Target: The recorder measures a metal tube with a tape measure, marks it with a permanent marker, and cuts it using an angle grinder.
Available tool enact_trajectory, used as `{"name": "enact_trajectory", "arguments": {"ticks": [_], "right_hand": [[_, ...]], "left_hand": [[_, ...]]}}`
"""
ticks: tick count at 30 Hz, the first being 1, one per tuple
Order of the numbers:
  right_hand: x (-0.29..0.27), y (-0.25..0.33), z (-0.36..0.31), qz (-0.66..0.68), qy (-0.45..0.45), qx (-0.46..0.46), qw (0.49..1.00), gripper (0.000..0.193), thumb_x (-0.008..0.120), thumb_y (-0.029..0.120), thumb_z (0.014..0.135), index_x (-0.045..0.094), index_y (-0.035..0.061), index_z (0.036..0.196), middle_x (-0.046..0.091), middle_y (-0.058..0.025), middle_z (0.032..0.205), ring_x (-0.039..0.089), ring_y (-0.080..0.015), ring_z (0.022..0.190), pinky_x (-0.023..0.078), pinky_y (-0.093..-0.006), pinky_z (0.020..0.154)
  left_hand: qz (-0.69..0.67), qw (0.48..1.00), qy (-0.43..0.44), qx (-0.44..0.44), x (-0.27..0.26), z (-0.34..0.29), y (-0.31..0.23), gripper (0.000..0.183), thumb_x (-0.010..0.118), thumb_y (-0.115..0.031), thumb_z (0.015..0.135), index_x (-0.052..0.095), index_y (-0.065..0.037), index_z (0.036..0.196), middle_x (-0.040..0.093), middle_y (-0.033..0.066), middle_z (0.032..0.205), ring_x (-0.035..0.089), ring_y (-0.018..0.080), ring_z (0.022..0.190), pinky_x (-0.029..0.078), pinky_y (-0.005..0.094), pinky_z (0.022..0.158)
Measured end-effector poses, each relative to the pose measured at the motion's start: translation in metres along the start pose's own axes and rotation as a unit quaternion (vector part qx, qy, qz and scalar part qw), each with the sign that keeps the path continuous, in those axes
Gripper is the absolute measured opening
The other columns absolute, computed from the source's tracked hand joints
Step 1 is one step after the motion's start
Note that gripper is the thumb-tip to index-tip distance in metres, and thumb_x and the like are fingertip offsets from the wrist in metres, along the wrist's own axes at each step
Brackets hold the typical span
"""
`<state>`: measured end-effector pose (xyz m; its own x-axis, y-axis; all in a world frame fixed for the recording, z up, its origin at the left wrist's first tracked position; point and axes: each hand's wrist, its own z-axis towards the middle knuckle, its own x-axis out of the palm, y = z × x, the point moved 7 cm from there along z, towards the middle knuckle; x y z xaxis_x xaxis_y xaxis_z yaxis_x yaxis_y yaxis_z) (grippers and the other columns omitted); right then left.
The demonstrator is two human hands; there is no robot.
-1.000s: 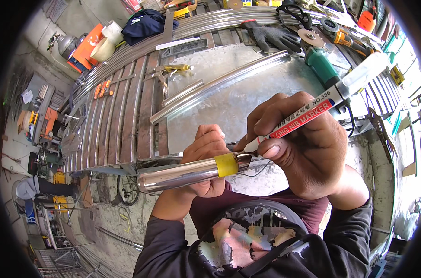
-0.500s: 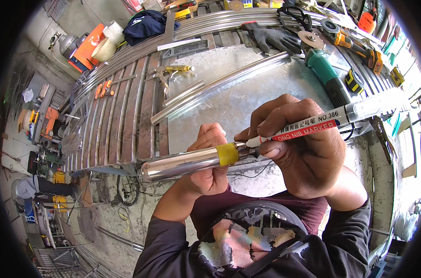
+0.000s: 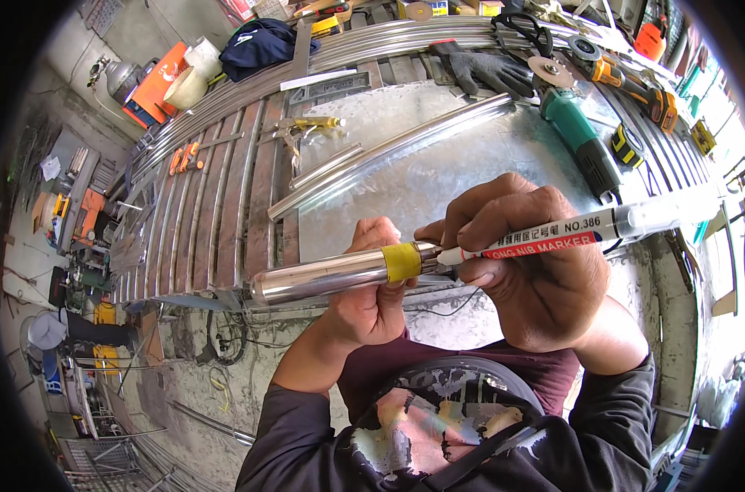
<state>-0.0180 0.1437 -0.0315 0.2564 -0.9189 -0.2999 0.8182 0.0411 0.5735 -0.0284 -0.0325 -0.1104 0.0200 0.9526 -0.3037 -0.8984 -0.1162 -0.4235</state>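
Note:
A short shiny metal tube [image 3: 319, 277] lies across my left hand [image 3: 366, 307], whose fingers are wrapped round it from below and behind. Yellow tape [image 3: 402, 262] circles the tube near its right end. My right hand [image 3: 545, 279] grips a white and red marker pen [image 3: 545, 236] between thumb and fingers, its clear cap on the rear end at the right. The pen's nib end meets the tube's right end just beyond the tape; the exact contact is hidden by my fingers. Both hands are held in front of the bench's near edge.
On the slatted metal bench [image 3: 225, 205] lie long shiny tubes [image 3: 397, 152], a green angle grinder [image 3: 582, 139], a yellow tape measure [image 3: 628, 145], a grey glove [image 3: 491, 70], yellow-handled pliers [image 3: 311, 123] and an orange-handled tool [image 3: 185, 158]. Another person [image 3: 73, 330] is at the far left.
My right hand and the marker have shifted very slightly, the pen's rear end tipping a little lower. The tube has barely moved in my left hand.

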Motion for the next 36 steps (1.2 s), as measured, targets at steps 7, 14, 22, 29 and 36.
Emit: {"name": "enact_trajectory", "arguments": {"ticks": [7, 14, 22, 29, 36], "right_hand": [[0.003, 0.002, -0.001, -0.022, 0.012, -0.003, 1.0, 0.025, 0.07, 0.006, 0.108, 0.055, -0.0036, 0.126, 0.067, -0.0248, 0.113, 0.077, -0.0337, 0.106, 0.065, -0.0472, 0.096], [0.001, 0.002, 0.001, -0.015, 0.006, -0.022, 1.0, 0.022, 0.07, 0.005, 0.108, 0.057, -0.0045, 0.123, 0.066, -0.0229, 0.11, 0.077, -0.0337, 0.103, 0.067, -0.0486, 0.093], [-0.003, 0.001, -0.002, -0.022, -0.002, 0.02, 1.0, 0.022, 0.068, 0.006, 0.108, 0.056, -0.0057, 0.121, 0.063, -0.0187, 0.109, 0.072, -0.0293, 0.104, 0.071, -0.0522, 0.092], [-0.019, -0.004, -0.011, 0.202, -0.137, 0.184, 0.952, 0.034, 0.073, 0.022, 0.108, 0.054, -0.0027, 0.12, 0.06, -0.0178, 0.105, 0.071, -0.0265, 0.098, 0.069, -0.0561, 0.094], [-0.01, 0.003, -0.031, 0.093, 0.024, 0.205, 0.974, 0.034, 0.077, 0.022, 0.105, 0.059, -0.0048, 0.114, 0.064, -0.0179, 0.103, 0.074, -0.0277, 0.101, 0.07, -0.053, 0.095]], "left_hand": [[-0.015, 1.0, 0.0, -0.012, -0.001, -0.004, 0.002, 0.013, 0.056, -0.007, 0.113, 0.064, 0.004, 0.115, 0.063, 0.016, 0.115, 0.06, 0.0308, 0.091, 0.05, 0.045, 0.084], [-0.007, 1.0, 0.009, -0.011, -0.002, 0.0, 0.003, 0.011, 0.056, -0.005, 0.112, 0.063, 0.004, 0.112, 0.064, 0.0155, 0.108, 0.06, 0.0317, 0.09, 0.05, 0.0451, 0.082], [0.027, 0.999, 0.036, -0.001, 0.002, -0.002, 0.0, 0.037, 0.047, -0.011, 0.117, 0.057, 0.014, 0.143, 0.067, 0.0132, 0.094, 0.059, 0.026, 0.081, 0.054, 0.047, 0.085], [0.239, 0.942, 0.124, 0.198, -0.008, -0.003, -0.031, 0.014, 0.07, -0.02, 0.094, 0.064, -0.007, 0.096, 0.064, 0.0037, 0.079, 0.062, 0.0231, 0.069, 0.052, 0.0484, 0.082], [0.353, 0.82, 0.163, 0.42, -0.01, 0.007, -0.048, 0.008, 0.064, -0.017, 0.092, 0.065, -0.01, 0.089, 0.056, -0.006, 0.07, 0.06, 0.0097, 0.07, 0.05, 0.0362, 0.091]]}}
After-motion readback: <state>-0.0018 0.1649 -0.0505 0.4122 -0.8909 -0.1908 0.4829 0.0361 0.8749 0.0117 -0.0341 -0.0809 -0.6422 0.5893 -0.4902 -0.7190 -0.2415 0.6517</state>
